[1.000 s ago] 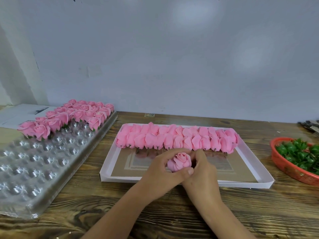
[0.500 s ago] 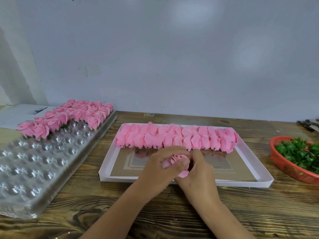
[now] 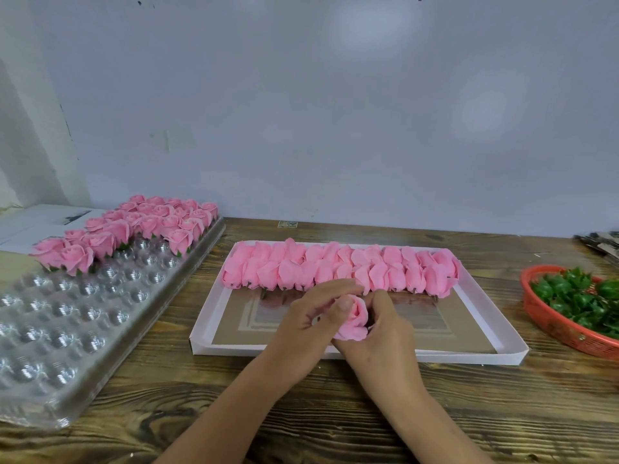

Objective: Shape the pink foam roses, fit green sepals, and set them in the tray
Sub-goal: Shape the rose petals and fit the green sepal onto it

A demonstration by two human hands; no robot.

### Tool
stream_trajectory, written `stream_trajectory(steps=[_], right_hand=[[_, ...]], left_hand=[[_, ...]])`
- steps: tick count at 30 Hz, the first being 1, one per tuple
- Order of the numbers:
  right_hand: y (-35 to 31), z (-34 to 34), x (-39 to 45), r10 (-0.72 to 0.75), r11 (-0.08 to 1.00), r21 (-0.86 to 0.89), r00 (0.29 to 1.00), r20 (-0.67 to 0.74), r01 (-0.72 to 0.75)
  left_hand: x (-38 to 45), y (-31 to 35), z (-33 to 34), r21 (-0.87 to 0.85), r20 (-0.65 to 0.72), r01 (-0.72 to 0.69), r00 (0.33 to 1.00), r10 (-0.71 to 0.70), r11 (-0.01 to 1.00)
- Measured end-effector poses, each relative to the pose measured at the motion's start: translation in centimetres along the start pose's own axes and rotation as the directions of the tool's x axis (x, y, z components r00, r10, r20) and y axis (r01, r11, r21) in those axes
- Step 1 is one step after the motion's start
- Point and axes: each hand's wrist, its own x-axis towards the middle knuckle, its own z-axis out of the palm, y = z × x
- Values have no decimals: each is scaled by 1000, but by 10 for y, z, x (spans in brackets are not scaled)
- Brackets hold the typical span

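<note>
Both hands hold one pink foam rose (image 3: 354, 321) over the front of the white cardboard box lid (image 3: 509, 354). My left hand (image 3: 310, 324) presses its thumb on the petals from the left. My right hand (image 3: 382, 333) cups the rose from below and from the right. A row of unshaped pink rose buds (image 3: 338, 271) lies along the back of the lid. The clear plastic blister tray (image 3: 67, 323) sits at the left, with finished roses (image 3: 134, 226) with green sepals filling its far end. Loose green sepals (image 3: 576, 298) fill a red basket (image 3: 552, 324) at the right.
The wooden table (image 3: 335, 413) runs to a pale wall close behind. White paper (image 3: 37, 222) lies at the far left, and dark flat items (image 3: 599, 241) sit at the far right edge.
The rose has turned in my hands from facing up to lying on its side. My left thumb has moved over the petals and my fingers have spread.
</note>
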Motion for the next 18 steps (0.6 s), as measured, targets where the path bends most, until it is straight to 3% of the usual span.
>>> stream_trajectory(steps=[13,18], right_hand=[[-1,-2,6,115,976,197,986,-122,-90],[2,-3,7,137,963,242,987,-82,-114]], left_hand=[[-1,-12,-5,-124,3,97,995,-97,987],[3,-11,-2,-115,85,122,990,-112,986]])
